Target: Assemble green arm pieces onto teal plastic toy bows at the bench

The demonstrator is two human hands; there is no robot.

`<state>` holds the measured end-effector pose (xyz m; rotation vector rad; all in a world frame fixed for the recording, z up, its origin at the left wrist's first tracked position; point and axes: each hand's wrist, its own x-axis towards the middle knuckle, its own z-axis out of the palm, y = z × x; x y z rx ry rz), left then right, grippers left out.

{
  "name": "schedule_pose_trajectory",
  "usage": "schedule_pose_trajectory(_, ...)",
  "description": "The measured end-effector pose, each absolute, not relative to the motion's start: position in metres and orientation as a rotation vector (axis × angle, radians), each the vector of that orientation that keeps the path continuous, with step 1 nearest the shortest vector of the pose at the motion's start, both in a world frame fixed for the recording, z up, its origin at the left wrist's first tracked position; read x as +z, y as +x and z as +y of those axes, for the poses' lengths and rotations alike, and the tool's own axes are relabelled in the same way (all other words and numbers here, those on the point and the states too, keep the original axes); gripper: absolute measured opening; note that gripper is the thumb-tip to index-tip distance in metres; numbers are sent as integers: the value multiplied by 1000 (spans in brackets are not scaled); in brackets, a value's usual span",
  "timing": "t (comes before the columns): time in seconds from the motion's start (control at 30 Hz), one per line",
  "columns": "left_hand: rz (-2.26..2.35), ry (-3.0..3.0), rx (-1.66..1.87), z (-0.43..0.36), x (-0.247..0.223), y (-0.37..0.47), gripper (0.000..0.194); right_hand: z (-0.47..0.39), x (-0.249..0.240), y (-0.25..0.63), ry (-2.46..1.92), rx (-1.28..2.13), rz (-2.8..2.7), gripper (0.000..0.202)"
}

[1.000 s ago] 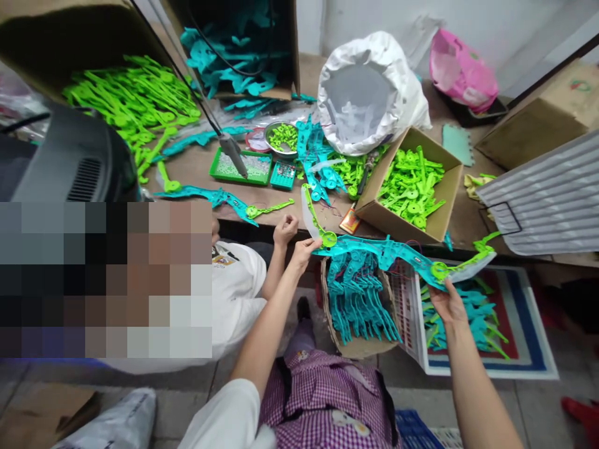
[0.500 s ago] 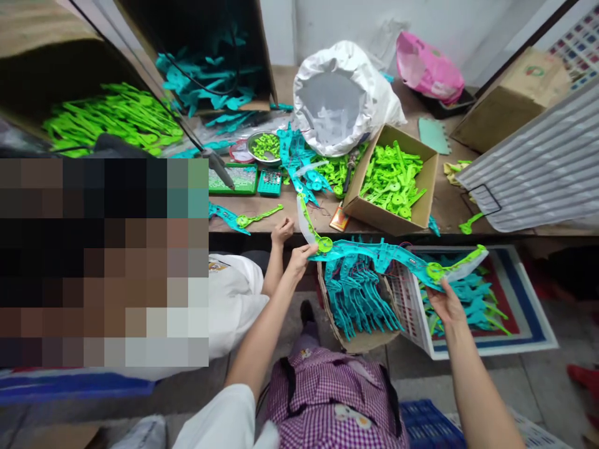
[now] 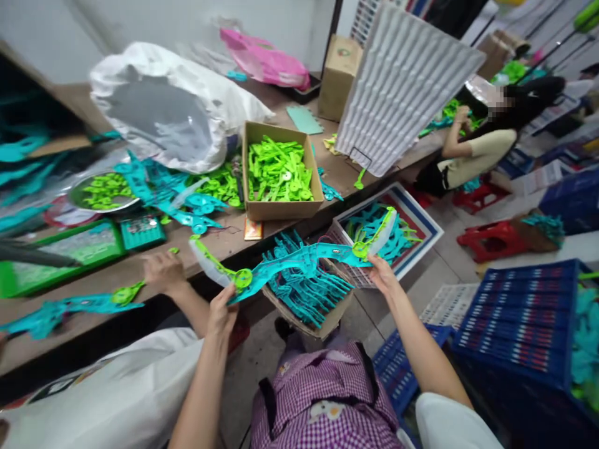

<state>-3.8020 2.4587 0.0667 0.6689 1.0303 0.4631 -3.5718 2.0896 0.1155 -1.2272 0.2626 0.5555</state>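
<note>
A long teal plastic part [image 3: 302, 257] with a lime-green arm and a translucent piece at each end spans between my two hands. My left hand [image 3: 222, 312] grips its left end beside the round green joint. At the other end, my right hand [image 3: 382, 274] holds it just under the second green joint. Below the part stands a carton [image 3: 344, 308] packed with teal pieces hanging in rows. Beyond my right hand is a white crate [image 3: 416, 251] of teal and green parts.
On the bench are a cardboard box [image 3: 283, 211] of lime-green arms, a white sack [image 3: 224, 93] and a green tray [image 3: 110, 249]. A co-worker's hand [image 3: 163, 271] is at the left near another teal part. Blue crates [image 3: 519, 318] stand right, near red stools [image 3: 491, 237].
My view has swung to the right, bringing the blue crates and another person into sight. The teal part stays in both my hands, now tilted with its right end farther away.
</note>
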Motion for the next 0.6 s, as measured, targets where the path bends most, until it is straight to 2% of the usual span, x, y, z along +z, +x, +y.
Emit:
schedule_pose_trajectory(0.27, 1084, 698, 412, 2398, 87, -3782, 10, 2013, 151, -3574, -1141, 514, 265, 31)
schedule_pose_trajectory(0.6, 1063, 770, 385, 2212, 107, -3706, 6, 1823, 151, -3525, -1078, 462, 304, 30)
